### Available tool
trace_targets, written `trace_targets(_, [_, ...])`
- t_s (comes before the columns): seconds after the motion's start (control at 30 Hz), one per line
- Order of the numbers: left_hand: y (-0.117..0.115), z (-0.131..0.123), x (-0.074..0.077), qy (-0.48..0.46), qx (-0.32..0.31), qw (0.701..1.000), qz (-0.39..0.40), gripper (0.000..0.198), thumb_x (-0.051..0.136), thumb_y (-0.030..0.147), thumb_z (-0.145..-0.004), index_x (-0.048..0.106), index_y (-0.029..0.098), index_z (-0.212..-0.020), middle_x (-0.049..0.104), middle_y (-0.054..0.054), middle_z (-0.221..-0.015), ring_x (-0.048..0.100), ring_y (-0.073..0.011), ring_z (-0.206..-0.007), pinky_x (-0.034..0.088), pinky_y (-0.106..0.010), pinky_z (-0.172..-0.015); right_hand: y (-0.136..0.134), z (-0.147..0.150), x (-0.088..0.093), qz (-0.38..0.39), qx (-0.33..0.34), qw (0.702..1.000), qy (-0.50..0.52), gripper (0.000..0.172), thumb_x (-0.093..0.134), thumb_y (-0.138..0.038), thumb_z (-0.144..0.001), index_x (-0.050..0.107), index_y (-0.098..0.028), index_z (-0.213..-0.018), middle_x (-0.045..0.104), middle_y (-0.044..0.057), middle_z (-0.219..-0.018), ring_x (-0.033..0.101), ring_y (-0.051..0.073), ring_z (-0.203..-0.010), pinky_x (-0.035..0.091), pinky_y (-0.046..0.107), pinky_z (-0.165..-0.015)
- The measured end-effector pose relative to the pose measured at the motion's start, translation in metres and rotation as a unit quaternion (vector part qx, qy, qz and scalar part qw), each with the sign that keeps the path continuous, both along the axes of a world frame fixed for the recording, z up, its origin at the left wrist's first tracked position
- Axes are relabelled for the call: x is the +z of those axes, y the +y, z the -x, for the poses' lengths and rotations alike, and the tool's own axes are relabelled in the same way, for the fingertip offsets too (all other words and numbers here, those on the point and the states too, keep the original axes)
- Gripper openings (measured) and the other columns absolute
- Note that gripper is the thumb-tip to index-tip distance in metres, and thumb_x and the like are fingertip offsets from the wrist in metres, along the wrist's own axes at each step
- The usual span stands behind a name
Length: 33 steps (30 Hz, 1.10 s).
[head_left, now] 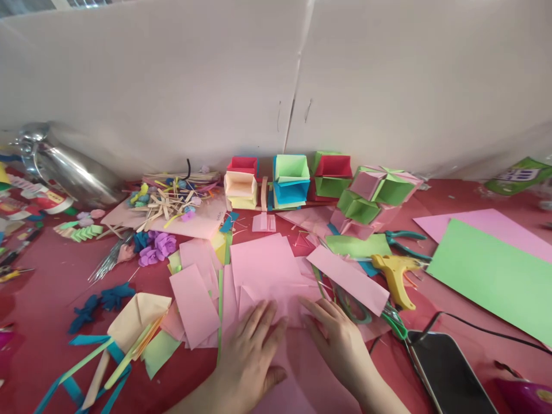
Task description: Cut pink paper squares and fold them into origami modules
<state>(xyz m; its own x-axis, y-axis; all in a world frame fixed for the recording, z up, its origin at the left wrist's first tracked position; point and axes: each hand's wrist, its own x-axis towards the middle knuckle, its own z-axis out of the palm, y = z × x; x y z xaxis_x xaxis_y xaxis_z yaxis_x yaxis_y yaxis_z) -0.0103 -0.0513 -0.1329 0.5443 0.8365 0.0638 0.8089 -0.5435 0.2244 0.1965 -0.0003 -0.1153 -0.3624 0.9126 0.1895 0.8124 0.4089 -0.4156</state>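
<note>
My left hand [249, 352] lies flat, fingers stretched out, pressing on a pink sheet of paper [267, 270] near the table's front edge. My right hand [340, 339] rests beside it, fingers extended onto the same pink paper, fingertips at a fold. Neither hand holds anything. More pink strips [347, 278] and pink pieces [194, 305] lie around the hands.
Folded paper boxes [291, 181] stand in a row by the white wall. A yellow glue gun [397, 275], green-handled scissors [390, 319] and a black phone [448, 374] lie to the right, with a green sheet [491, 276]. Wooden sticks [166, 201], purple paper flowers [157, 246] and a metal kettle [64, 167] lie left.
</note>
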Motion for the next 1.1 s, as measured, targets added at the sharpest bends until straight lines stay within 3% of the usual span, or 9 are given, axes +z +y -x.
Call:
trace_targets(0.47, [0.003, -0.002, 0.009, 0.006, 0.008, 0.999, 0.051, 0.075, 0.049, 0.052, -0.084, 0.016, 0.026, -0.146, 0.014, -0.007, -0.154, 0.014, -0.0311, -0.140, 0.018, -0.052, -0.111, -0.001, 0.001, -0.007, -0.018, -0.005, 0.999, -0.028, 0.029, 0.042, -0.022, -0.089, 0.063, -0.020, -0.109, 0.063, 0.006, -0.082, 0.063, 0.023, -0.076, 0.052, 0.033, -0.064])
trace_targets(0.8, [0.005, -0.002, 0.009, 0.013, 0.010, 0.998, 0.064, 0.080, 0.055, 0.049, -0.081, 0.012, 0.031, -0.146, 0.009, -0.009, -0.154, 0.011, -0.0337, -0.140, 0.019, -0.054, -0.110, 0.000, 0.002, -0.008, -0.025, -0.020, 0.998, -0.051, 0.030, 0.040, -0.024, -0.091, 0.062, -0.020, -0.110, 0.063, 0.006, -0.080, 0.063, 0.021, -0.073, 0.051, 0.029, -0.060])
trace_targets(1.1, [0.005, 0.000, 0.011, 0.020, 0.005, 0.998, 0.065, 0.070, 0.038, 0.057, -0.087, 0.007, 0.035, -0.145, 0.006, -0.008, -0.155, 0.008, -0.0318, -0.140, 0.018, -0.053, -0.110, -0.002, 0.003, -0.005, -0.067, -0.032, 0.991, -0.111, 0.031, 0.046, -0.022, -0.088, 0.062, -0.017, -0.114, 0.062, 0.005, -0.075, 0.062, 0.022, -0.070, 0.049, 0.032, -0.058])
